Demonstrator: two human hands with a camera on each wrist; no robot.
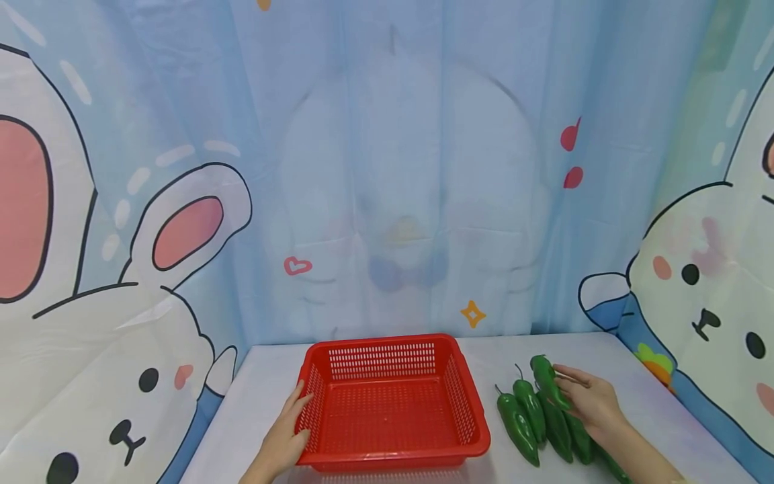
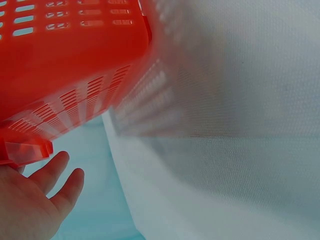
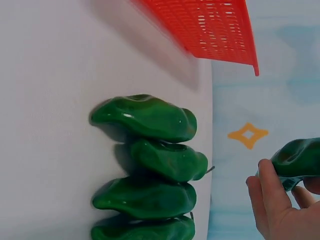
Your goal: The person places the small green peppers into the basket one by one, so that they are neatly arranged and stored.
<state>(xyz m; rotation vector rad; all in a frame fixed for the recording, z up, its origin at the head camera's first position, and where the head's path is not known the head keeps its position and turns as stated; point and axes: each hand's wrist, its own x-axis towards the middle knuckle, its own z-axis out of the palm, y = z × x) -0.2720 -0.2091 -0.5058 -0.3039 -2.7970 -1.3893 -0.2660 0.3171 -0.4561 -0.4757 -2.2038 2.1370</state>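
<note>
A red plastic basket (image 1: 387, 457) with slotted walls stands on the white table. My left hand (image 1: 284, 430) rests against its left rim, with fingers extended; in the left wrist view two fingers (image 2: 67, 192) stick out straight beside the rim. My right hand (image 1: 592, 402) holds a green pepper (image 1: 547, 380) above a row of other peppers. The held pepper (image 3: 300, 157) is pinched between thumb and fingers in the right wrist view. Several glossy green peppers (image 1: 518, 427) lie side by side on the table, to the right of the basket, partly covered by the right hand and forearm.
Behind the white table (image 1: 232, 430) hangs a light blue curtain (image 1: 393, 168) printed with cartoon rabbits. The basket's inside shows only its perforated red floor. A strip of tabletop separates the basket from the peppers.
</note>
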